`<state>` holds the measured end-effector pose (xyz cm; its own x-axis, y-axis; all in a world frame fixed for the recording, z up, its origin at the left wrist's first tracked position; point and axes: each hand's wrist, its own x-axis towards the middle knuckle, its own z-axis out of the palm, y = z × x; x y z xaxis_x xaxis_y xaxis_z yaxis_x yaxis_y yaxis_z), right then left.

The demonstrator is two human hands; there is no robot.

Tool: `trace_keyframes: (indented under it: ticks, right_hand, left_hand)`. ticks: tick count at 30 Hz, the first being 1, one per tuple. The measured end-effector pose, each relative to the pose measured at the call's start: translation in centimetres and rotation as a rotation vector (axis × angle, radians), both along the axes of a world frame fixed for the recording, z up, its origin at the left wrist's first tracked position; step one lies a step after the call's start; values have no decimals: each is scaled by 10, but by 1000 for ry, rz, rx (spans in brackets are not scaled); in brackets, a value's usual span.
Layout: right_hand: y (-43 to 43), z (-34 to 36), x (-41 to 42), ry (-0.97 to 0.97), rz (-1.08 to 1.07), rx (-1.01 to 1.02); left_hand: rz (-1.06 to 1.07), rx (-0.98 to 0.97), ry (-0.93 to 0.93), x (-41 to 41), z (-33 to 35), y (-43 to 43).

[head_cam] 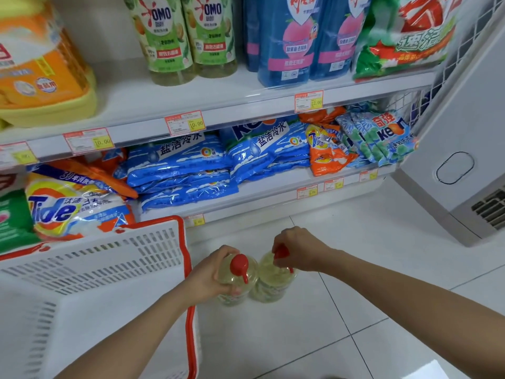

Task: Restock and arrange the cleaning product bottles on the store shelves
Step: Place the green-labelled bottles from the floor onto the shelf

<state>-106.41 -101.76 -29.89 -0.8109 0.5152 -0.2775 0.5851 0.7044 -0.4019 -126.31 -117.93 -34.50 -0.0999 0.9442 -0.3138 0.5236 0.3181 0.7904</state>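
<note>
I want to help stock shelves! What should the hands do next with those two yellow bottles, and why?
Probably lift both up to the bare patch of upper shelf left of the OMO bottles. The left hand grips the left bottle, the right hand holds the right bottle by its red cap, both low over the floor, and they look like the OMO kind.
</note>
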Motion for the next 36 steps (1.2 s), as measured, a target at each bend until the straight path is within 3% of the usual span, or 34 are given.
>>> trace_keyframes:
  ticks: [16,26,32,36]
  right_hand:
    - [-5,2,-18,-56,57,38]
    - [8,-1,-5,-87,76,37]
    - [13,2,-12,-136,117,-22]
    - [19,6,-13,-174,113,-93]
  left_hand:
    - [71,8,-96,5,-11,-19]
    - [33,-63,-44,19,-26,-20]
    - [-60,-195,182,22,-7,-6]
    - [-242,-316,308,7,31,9]
